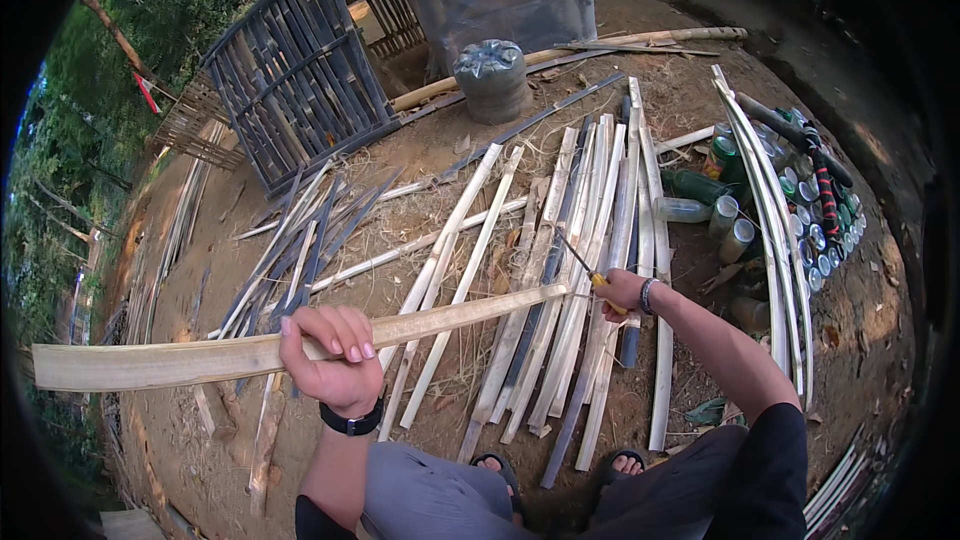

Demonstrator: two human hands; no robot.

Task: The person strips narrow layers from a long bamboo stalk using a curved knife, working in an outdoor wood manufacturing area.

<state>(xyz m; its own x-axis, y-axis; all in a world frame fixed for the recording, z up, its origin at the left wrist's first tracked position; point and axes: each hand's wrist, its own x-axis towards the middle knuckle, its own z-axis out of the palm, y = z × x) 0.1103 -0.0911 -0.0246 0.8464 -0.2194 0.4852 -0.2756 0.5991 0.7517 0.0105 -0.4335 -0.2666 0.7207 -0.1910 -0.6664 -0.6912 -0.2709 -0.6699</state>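
Left hand: fingers wrapped tight round long bamboo slat, slat held level across lap, running from far left to right; right hand: fist clenched on yellow-handled knife, blade tip at slat's right end; pile of split bamboo strips on dirt ground beneath; row of bottles at right; bamboo lattice panel upright behind; plastic jug beside it.

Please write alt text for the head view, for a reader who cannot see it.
A person's left hand grips a long pale split bamboo slat held level, while the right hand sets a yellow-handled knife against its far end. Below lie more loose bamboo strips on bare brown earth, with upright glass bottles at right.
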